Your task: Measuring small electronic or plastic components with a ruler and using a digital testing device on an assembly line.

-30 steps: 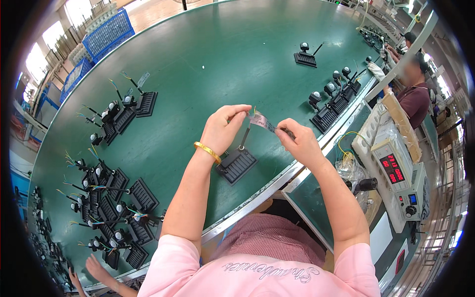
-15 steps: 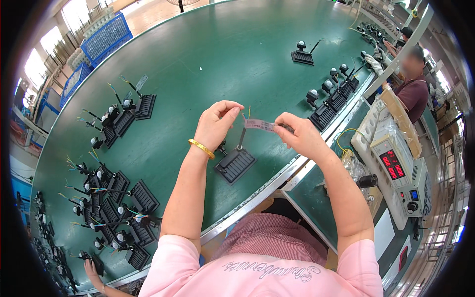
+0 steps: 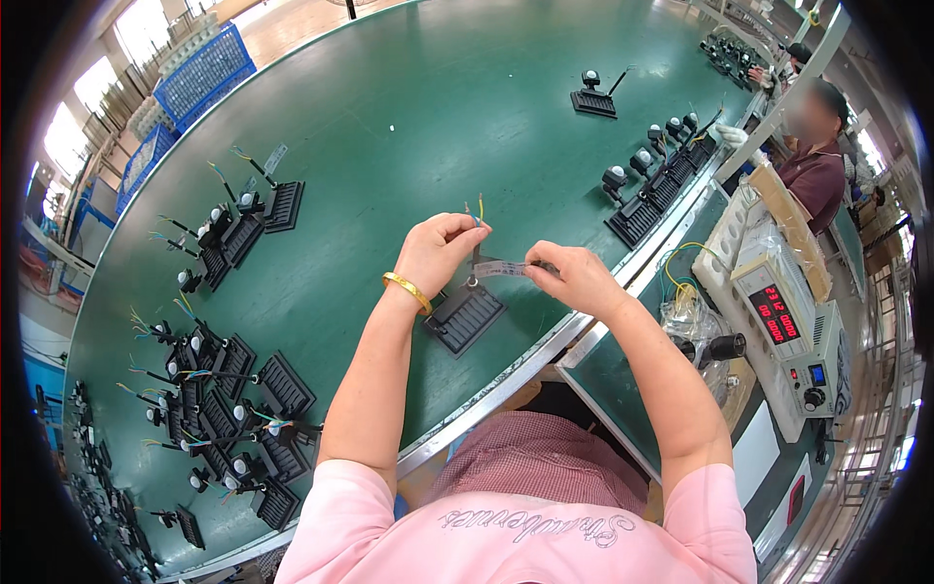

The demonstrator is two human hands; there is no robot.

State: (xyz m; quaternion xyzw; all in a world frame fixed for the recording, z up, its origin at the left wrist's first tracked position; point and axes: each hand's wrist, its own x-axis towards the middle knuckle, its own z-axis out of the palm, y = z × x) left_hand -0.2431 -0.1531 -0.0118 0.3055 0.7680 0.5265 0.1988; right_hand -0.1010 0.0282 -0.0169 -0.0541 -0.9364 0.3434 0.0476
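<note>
A black finned floodlight [image 3: 467,319] lies on the green table in front of me, its short cable standing up. My left hand [image 3: 438,255] is closed in a pinch on the upper cable, just below bare-ended coloured wires [image 3: 481,207]. Between my hands stretches a narrow silvery printed label strip [image 3: 499,269], one end at the cable. Its other end is pinched by the thumb and fingers of my right hand [image 3: 578,278]. My left hand and wrist partly cover the floodlight's sensor side.
Several floodlights with sensors [image 3: 233,365] crowd the left; a row [image 3: 662,190] lines the right edge. One floodlight [image 3: 593,100] sits farther back. At right stand a power meter [image 3: 773,307] with red digits and a knobbed box [image 3: 815,375]. A co-worker [image 3: 815,165] sits beyond.
My left hand has shifted slightly right and down along the cable. My right hand and the label have dropped a little. At lower left, another person's hand has left a floodlight.
</note>
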